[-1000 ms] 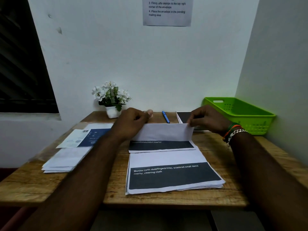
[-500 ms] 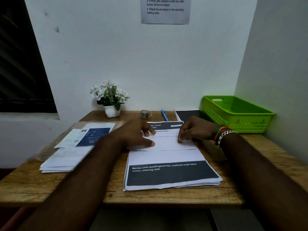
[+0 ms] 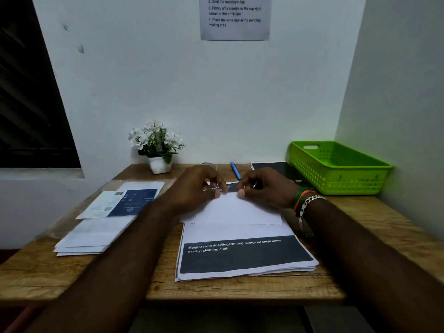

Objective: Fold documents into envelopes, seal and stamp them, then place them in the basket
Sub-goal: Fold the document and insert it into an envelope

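Note:
A folded white document (image 3: 231, 210) lies on the far half of the document stack (image 3: 242, 257) at the table's middle. My left hand (image 3: 200, 188) and my right hand (image 3: 266, 188) sit close together at the fold's far edge. Each pinches that edge, with the thumb tip on the paper. A strip of dark print shows just beyond the thumbs. White envelopes (image 3: 93, 234) lie in a pile at the left, and a blue and white printed sheet (image 3: 125, 201) overlaps their far end. The green basket (image 3: 336, 181) stands at the back right corner.
A white flower pot (image 3: 159, 164) stands at the back left of the wooden table (image 3: 240, 288). A blue pen (image 3: 236, 171), a black notebook (image 3: 274, 167) and a half-hidden small roll (image 3: 209, 165) lie behind my hands. Walls close the back and right.
The sheet that stood lifted between my hands was laid down. A plain white face now covers the printed part. Both hands have drawn together at the middle of its far edge.

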Demonstrator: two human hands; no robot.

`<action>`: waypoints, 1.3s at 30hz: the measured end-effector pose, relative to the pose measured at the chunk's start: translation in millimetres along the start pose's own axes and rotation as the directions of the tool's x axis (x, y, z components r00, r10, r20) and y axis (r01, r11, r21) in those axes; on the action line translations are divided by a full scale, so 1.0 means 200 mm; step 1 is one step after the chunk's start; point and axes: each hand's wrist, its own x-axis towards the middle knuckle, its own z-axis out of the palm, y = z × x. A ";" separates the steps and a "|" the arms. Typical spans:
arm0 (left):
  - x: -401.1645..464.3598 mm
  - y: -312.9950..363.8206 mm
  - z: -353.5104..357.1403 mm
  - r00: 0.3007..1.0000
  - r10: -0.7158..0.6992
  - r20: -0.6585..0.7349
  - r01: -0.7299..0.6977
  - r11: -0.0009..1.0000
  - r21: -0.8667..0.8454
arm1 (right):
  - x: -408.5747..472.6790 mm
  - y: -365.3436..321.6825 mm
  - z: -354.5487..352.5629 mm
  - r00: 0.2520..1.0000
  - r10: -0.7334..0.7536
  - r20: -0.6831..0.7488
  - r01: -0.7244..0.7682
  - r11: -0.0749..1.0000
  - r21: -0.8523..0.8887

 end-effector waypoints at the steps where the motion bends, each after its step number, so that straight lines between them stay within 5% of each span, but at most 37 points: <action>1: 0.00 0.00 0.00 0.999 0.012 -0.031 -0.012 1.000 0.002 | 0.00 0.00 0.00 1.000 0.003 0.007 -0.003 1.000 0.017; 5: 0.01 0.02 -0.02 0.981 0.045 -0.189 -0.037 0.998 0.045 | 0.00 -0.02 -0.02 0.999 -0.019 -0.049 0.020 1.000 0.012; 12: 0.01 0.08 -0.02 0.961 0.053 -0.272 0.008 0.976 0.217 | 0.00 -0.09 -0.06 0.983 -0.099 -0.152 0.097 0.995 -0.021; 19: -0.02 -0.03 -0.15 0.973 -0.123 -0.195 0.130 0.991 0.023 | -0.02 -0.04 -0.14 0.983 -0.086 -0.160 0.094 0.995 0.042; 28: -0.01 0.00 -0.12 0.913 -0.287 -0.290 0.146 0.894 -0.423 | -0.02 -0.02 -0.16 0.985 -0.039 -0.166 0.060 0.990 0.129; 39: 0.00 0.01 -0.11 0.889 -0.326 -0.320 0.146 0.867 -0.476 | -0.01 -0.07 -0.15 0.939 0.030 -0.342 0.045 0.977 0.209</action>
